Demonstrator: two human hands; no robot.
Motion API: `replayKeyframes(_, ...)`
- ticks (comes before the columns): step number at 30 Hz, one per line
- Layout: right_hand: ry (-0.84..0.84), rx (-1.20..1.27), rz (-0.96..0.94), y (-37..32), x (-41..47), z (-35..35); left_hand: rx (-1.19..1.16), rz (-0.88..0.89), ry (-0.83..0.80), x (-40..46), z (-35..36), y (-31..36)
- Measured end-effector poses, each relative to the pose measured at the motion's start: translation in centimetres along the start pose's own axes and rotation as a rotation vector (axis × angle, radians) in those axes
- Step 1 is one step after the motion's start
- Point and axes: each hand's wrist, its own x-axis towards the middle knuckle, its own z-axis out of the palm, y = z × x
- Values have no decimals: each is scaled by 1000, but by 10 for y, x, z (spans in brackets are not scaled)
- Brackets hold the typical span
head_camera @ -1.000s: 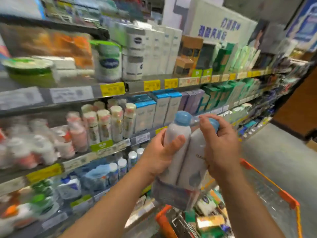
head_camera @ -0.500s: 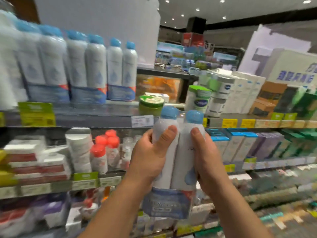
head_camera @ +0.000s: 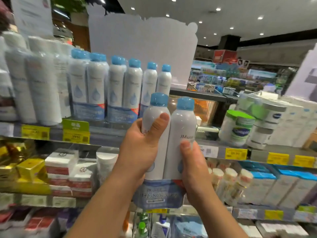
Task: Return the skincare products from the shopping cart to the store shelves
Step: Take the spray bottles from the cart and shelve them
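Top shelf (head_camera: 109, 134) w/ spray twin-packs (head_camera: 103, 90)

Twin-pack (head_camera: 169, 140): glossy plastic wrap, smooth blue caps.

Twin pack of spray cans (head_camera: 169, 146): two tall white cans with sky-blue caps, bound side by side by a blue printed sleeve around the bases, "JM" lettering partly legible on each. Held upright, tipped slightly left, in front of the shelf edge (head_camera: 106, 136). Gripped by left hand (head_camera: 139, 150) on the left can, thumb across its front, and right hand (head_camera: 193, 170) on the right can. Matching packs (head_camera: 104, 90) lined up on the shelf above and behind.
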Motion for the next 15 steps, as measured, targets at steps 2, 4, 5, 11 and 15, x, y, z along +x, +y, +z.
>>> replayKeyframes(2, -42, 23, -37, -9, 21, -1, 26, 13, 18, 13, 3, 7)
replayKeyframes(4, -78, -2, -71, -20, 48, -7, 60, 42, 17, 28, 9, 16)
replayKeyframes(5, -92, -22, -95, -28, 61, -10, 77, 56, 15, 35, 13, 20)
replayKeyframes(11, -364, -261, -179, -88, 133, -32, 217, 189, 45, 76, 29, 40)
replayKeyframes(15, -505, -283, -185, -113, 164, -33, 351, 293, 87, 98, 27, 52)
